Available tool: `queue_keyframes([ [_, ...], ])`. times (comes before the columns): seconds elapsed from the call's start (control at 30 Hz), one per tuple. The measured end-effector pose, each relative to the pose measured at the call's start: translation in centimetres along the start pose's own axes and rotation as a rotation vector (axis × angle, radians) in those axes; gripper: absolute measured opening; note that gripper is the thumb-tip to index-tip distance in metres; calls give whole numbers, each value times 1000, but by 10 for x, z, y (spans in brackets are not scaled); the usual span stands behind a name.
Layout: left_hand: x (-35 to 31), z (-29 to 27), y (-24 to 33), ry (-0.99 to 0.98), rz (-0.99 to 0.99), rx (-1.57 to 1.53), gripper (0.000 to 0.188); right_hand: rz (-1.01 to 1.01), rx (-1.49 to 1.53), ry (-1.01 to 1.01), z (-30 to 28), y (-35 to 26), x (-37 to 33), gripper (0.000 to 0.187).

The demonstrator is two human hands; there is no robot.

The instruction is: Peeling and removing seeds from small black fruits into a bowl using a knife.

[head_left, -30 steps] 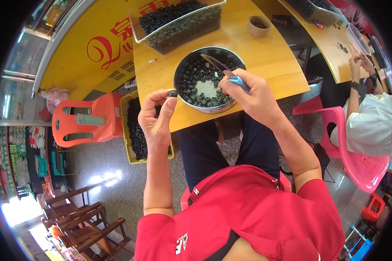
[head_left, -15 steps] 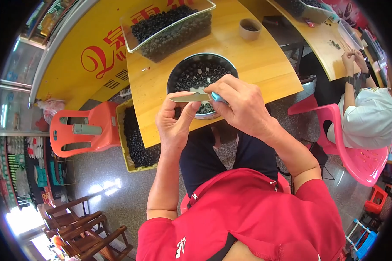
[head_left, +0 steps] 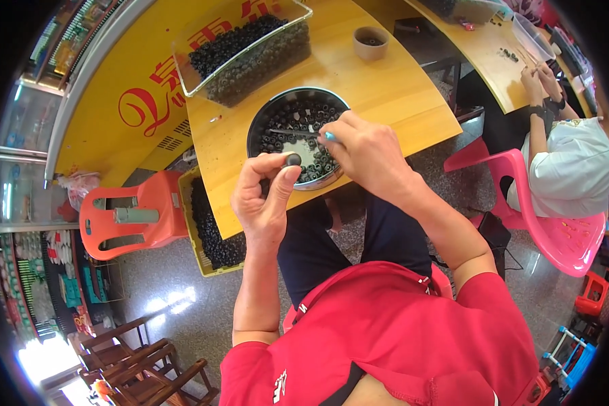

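Note:
My left hand pinches a small round black piece, perhaps a rubber part, between thumb and forefinger at the bowl's near left edge. In my right hand is a knife with a light blue handle; its blade points left over the bowl. Beneath both hands, the round dark bowl stands at the table's near edge. Many small black ring-like pieces lie in it, and part of its pale bottom shows.
A clear plastic bin of black pieces and a beige cup stand on the wooden table. To the left are an orange stool and a yellow crate. At right, a person sits on a pink chair.
The knife has moved from beside my left fingertips, rightward and away over the bowl. The black piece in my left fingers now shows. The view has shifted slightly.

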State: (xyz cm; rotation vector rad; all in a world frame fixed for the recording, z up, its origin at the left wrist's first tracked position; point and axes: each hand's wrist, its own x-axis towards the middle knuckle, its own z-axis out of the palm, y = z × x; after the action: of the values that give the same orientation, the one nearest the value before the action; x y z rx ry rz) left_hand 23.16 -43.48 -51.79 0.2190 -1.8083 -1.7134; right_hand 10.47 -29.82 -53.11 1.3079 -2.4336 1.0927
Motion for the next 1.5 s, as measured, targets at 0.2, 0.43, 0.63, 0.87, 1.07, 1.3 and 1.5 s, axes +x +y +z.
queue_keyframes([
  [0.2, 3, 3, -11, -12, 73, 153, 16, 237, 691, -197, -20, -21, 6, 23],
  [0.43, 3, -3, -19, -63, 174, 242, 19, 325, 968, -202, -3, -24, 2, 23],
  [0.63, -12, -10, -9, -93, -28, -99, 17, 504, 1154, -349, -6, -33, -5, 19],
  [0.87, -19, -17, -13, -82, -94, -234, 17, 464, 1162, -327, 4, -44, -2, 19],
  [1.07, -15, -9, -23, -22, 22, 9, 16, 485, 1198, -348, -5, -35, -1, 20],
  [1.3, -10, 3, -20, -59, -118, -252, 19, 553, 1304, -360, -15, -21, -4, 23],
  [1.5, -9, 4, -22, -53, -174, -331, 21, -35, 546, 31, -10, -19, -9, 12],
])
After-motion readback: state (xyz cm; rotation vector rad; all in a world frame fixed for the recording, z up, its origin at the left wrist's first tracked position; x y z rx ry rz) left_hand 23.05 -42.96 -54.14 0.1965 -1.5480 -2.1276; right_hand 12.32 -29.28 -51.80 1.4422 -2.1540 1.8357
